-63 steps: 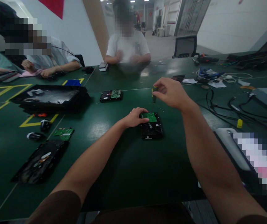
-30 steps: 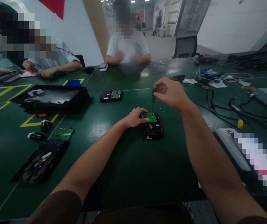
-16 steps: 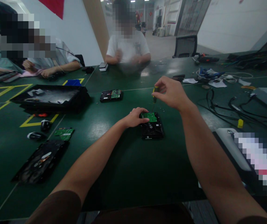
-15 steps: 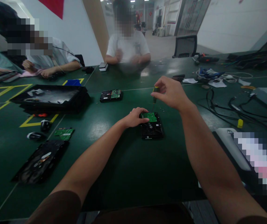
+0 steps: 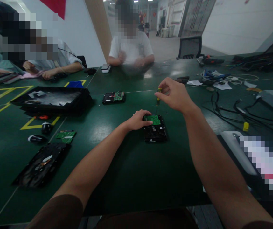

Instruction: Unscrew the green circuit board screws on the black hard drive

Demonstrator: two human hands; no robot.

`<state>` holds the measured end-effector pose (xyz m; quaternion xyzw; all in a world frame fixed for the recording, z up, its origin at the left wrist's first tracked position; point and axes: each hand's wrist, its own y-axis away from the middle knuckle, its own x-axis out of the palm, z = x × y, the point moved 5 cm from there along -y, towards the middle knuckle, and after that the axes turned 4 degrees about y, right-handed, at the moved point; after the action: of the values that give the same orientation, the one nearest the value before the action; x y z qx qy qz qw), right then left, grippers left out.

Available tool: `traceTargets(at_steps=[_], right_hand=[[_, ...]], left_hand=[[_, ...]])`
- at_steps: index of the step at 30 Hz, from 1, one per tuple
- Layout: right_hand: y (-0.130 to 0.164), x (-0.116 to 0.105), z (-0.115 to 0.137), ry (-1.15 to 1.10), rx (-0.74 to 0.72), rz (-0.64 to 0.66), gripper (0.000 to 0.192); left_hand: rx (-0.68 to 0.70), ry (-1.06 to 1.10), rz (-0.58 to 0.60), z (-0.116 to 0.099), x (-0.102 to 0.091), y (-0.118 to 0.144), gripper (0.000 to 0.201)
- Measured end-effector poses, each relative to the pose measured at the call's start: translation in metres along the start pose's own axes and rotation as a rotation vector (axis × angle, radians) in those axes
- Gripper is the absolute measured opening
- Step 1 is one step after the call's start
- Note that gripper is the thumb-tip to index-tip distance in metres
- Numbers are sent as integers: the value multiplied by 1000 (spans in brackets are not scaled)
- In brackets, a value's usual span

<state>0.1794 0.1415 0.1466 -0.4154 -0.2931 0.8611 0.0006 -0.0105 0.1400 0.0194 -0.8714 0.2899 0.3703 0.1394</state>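
Observation:
A black hard drive [image 5: 156, 132] with a green circuit board [image 5: 153, 119] on top lies on the dark green table [image 5: 127, 171] in front of me. My left hand [image 5: 137, 120] rests on the drive's left far corner, fingers curled over its edge. My right hand [image 5: 174, 94] pinches the top of a small screwdriver [image 5: 157, 99] with a yellow and black handle. The screwdriver stands nearly upright, its tip down on the far part of the circuit board.
A second hard drive [image 5: 114, 97] lies farther back. At left are a black tray [image 5: 52, 100], a loose green board [image 5: 65, 136], an opened drive [image 5: 42, 163] and two computer mice [image 5: 42, 132]. Cables [image 5: 234, 108] spread at right. Other people sit across the table.
My right hand's fingers have shifted slightly on the screwdriver handle, which stays upright on the board. My left hand and the drive have not moved.

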Motion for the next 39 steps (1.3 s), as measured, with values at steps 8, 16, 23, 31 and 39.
traceTargets(at_steps=[8,16,23,31,39], right_hand=[[2,-3,4,48,-47,11,33],[0,6,-5,11,3,-56,45],[0,4,0,18,-25,-70,23],[-1,1,-1,21,0,-83,28],[1,0,2,3,-12,-30,29]], left_hand=[[-10,3,-11,1,0,1,57],[-4,-6,-14,-1,0,1,57],[-4,-10,-11,-1,0,1,57],[-1,-5,-18,1,1,0,57],[-11,-15,-15,1,1,0,57]])
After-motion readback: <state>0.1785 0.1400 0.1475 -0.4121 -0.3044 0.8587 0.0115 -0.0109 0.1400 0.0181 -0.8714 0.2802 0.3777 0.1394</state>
